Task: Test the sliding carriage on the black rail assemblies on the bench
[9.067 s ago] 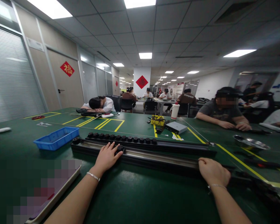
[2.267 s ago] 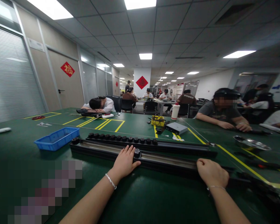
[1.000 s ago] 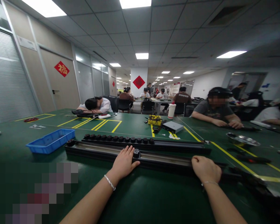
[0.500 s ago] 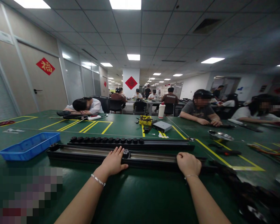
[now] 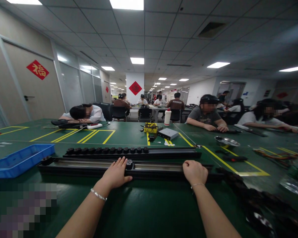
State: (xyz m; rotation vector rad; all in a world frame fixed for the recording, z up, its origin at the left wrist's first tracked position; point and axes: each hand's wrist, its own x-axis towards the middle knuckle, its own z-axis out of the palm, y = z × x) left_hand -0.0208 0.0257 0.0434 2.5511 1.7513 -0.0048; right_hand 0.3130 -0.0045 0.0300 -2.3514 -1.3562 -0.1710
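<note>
Person's L hand is lying flat, fingers spread, on the near black rail, its fingertips resting by a small black block sitting mid-rail. R hand is curling into a loose fist over the same rail, toward its R end; can't tell if it's gripping. Hands are staying well apart. Rail w/ black knobs is lying just behind; blue tray is sitting near the L end on the green table.
</note>
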